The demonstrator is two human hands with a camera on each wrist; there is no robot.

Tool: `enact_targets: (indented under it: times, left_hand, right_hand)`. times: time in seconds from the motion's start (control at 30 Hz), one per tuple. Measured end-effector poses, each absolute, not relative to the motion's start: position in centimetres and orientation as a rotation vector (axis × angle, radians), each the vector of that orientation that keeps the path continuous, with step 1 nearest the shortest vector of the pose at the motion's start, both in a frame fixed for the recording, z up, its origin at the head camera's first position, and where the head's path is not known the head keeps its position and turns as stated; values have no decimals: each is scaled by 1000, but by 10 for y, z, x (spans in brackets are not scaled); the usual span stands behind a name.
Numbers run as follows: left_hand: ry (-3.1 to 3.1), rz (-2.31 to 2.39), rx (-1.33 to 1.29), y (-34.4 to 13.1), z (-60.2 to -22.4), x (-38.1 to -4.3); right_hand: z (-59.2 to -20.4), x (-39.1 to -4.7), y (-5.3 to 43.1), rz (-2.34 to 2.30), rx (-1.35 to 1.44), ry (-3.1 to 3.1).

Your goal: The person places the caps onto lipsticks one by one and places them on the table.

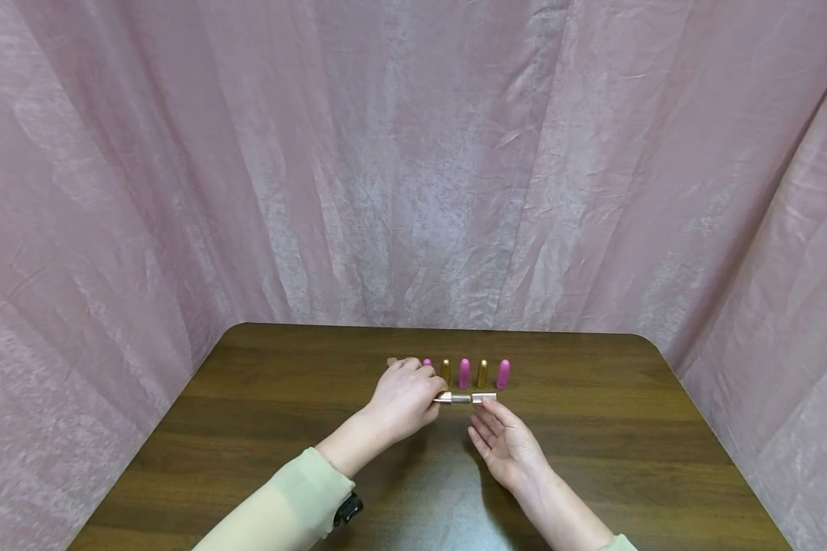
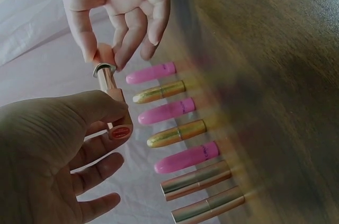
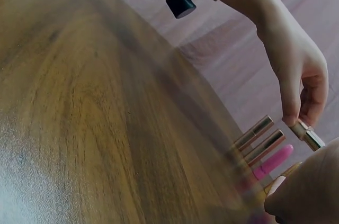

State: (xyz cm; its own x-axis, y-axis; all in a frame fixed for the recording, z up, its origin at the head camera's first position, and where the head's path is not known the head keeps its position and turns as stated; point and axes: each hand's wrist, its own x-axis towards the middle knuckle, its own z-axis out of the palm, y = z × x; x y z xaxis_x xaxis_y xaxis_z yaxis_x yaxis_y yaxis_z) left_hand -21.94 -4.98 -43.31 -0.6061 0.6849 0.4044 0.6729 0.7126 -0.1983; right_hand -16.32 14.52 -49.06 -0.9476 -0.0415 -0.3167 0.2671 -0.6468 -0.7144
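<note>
My left hand (image 1: 403,394) pinches the rose-gold base of a lipstick (image 2: 117,99), its silver inner tube (image 1: 460,399) bared and pointing right. A red label (image 2: 121,132) marks the base's end. Between thumb and fingers, my right hand (image 1: 506,448) holds the matching rose-gold cap (image 1: 484,398). Cap and tube lie in line, nearly end to end; whether they touch I cannot tell. Just behind the hands stands a row of upright lipsticks: pink ones (image 1: 504,373) alternate with gold ones (image 1: 482,374), and two rose-gold ones (image 2: 196,180) stand at the left end, mostly hidden in the head view.
A brown wooden table (image 1: 248,459) lies under the hands, its far edge behind the row. Pink velvety curtains (image 1: 413,168) hang around the back and sides. A black device (image 1: 348,510) sits at my left wrist, by the pale green sleeve (image 1: 296,490).
</note>
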Motion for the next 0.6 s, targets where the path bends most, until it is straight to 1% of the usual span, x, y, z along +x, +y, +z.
enact_targets:
  times: [0.6]
  left_hand:
    - [-2502,-78,-1034,-48,-437,-217]
  right_hand:
    - [-490,-162,134,-2662,418,1212]
